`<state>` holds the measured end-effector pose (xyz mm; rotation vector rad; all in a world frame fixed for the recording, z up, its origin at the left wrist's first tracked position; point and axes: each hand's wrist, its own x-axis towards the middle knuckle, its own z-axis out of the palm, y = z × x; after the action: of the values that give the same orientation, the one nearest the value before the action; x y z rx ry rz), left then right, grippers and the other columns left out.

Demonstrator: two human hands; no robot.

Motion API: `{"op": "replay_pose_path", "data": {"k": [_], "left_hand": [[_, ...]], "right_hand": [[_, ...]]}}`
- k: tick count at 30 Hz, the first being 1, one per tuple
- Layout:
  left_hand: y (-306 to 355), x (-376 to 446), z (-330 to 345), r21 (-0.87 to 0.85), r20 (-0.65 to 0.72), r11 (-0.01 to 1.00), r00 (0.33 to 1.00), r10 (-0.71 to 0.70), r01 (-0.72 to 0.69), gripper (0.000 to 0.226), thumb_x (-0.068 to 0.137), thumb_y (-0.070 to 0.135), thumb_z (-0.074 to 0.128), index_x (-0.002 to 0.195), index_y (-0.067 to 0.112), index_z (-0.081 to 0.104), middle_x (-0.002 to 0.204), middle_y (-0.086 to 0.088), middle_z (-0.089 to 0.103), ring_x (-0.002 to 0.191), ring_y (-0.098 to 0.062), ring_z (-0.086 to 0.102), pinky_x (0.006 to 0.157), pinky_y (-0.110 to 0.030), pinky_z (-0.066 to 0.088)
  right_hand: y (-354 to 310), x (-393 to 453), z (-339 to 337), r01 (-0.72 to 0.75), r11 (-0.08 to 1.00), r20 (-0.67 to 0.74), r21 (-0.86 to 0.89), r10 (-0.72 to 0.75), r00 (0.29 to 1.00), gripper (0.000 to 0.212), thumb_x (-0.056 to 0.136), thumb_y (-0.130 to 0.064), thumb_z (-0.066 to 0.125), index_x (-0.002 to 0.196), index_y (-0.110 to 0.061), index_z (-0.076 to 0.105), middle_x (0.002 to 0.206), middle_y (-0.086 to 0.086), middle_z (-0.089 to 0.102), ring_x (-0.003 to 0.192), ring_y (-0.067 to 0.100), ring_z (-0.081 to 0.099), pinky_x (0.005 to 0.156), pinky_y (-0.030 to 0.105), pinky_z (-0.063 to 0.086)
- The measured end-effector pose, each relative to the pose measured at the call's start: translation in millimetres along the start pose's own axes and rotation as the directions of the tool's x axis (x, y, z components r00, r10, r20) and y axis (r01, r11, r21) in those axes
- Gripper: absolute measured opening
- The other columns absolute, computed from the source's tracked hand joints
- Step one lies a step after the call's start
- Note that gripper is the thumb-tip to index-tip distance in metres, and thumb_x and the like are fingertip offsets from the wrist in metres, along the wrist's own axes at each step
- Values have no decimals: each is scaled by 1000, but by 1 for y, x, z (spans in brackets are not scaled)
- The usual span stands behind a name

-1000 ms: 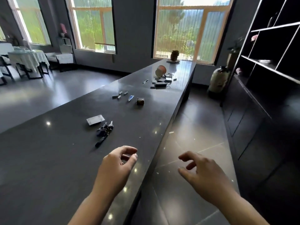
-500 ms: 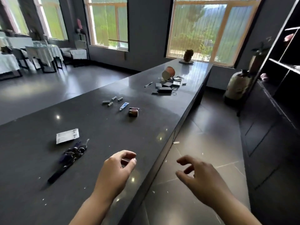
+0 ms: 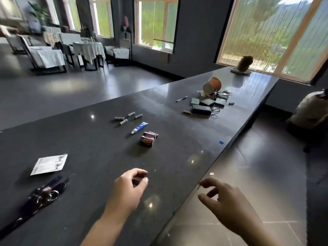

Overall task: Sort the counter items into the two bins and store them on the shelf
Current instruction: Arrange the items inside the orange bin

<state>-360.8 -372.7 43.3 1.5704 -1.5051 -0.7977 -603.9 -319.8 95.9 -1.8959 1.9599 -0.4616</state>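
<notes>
head | left hand (image 3: 130,188) over counter (image 3: 99,153), fingers loosely curled, nothing gripped | right hand (image 3: 229,201) beyond edge, fingers apart | items scattered: batteries (image 3: 127,118), tube (image 3: 139,128), keys (image 3: 44,194) | step: sorting unstarted; bins unseen | next: find bins

Both forearms reach forward from the bottom edge, bare to the wrist. The left hand (image 3: 130,187) is raised with its back to the camera, fingers curled in and the thumb tip close to the forefinger, almost a pinch; whether anything sits between them is too blurred to tell. The right hand (image 3: 229,203) is out at much the same height, palm down, fingers loosely bent and spread, thumb apart, holding nothing.
</notes>
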Motion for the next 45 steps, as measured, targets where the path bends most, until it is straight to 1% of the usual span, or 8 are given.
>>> {"op": "replay_pose_path", "data": {"k": [5,14,19,23,29,33,39,45], "left_hand": [[0,82,13,-14,-115,1000,993,-12,11,17,81,12,71,89,27,70,78,8,69,69,3,60,60,-3,39],[-14,160,49,79,-164,993,984,-69,83,32,74,21,76,94,40,59,98,13,57,90,-3,57,73,-23,41],[-17,205,83,227,-279,963,957,-80,146,65,66,33,82,124,18,56,122,2,52,113,-17,49,94,-27,38],[-20,227,111,282,-296,927,942,-160,246,86,65,47,78,137,18,42,132,2,45,122,-17,41,102,-25,31],[-33,225,127,272,-507,895,844,-178,352,68,58,44,82,118,23,56,110,6,53,105,-17,48,93,-28,36],[-31,214,126,218,-592,901,784,-184,376,64,53,39,87,110,26,61,102,10,56,99,-14,51,89,-26,37],[-30,182,112,161,-709,872,668,-223,462,66,51,34,91,110,21,65,101,7,58,99,-15,51,91,-29,40],[-21,132,99,81,-818,855,524,-237,512,65,50,33,91,109,26,63,100,14,54,101,-9,49,88,-19,36]], "right_hand": [[3,90,-12,38,999,-7,-30,-38,999,20,82,-49,61,102,-46,57,98,-26,59,84,-7,59,77,22,52],[13,194,8,103,995,161,-16,-99,982,25,83,-46,61,107,-42,59,104,-23,61,86,-6,60,80,23,52],[12,263,9,236,972,205,-13,-229,952,25,82,-42,63,105,-38,59,102,-21,61,84,-6,58,79,20,47],[9,315,12,357,934,278,26,-350,895,24,81,-39,61,105,-37,59,102,-21,60,84,-6,58,78,20,47],[9,382,38,545,838,407,24,-506,761,42,79,-33,59,120,-42,51,115,-24,56,95,-2,57,81,21,46],[-5,412,63,764,645,484,20,-675,557,72,81,-41,64,143,-47,28,144,-27,35,128,7,36,103,25,34],[-29,436,96,909,410,532,69,-786,314,70,84,-42,63,144,-47,27,150,-27,26,137,5,26,108,26,25],[-28,440,111,895,414,497,166,-819,287,56,82,-37,70,134,-35,50,134,-21,48,128,5,39,102,17,32]]}}
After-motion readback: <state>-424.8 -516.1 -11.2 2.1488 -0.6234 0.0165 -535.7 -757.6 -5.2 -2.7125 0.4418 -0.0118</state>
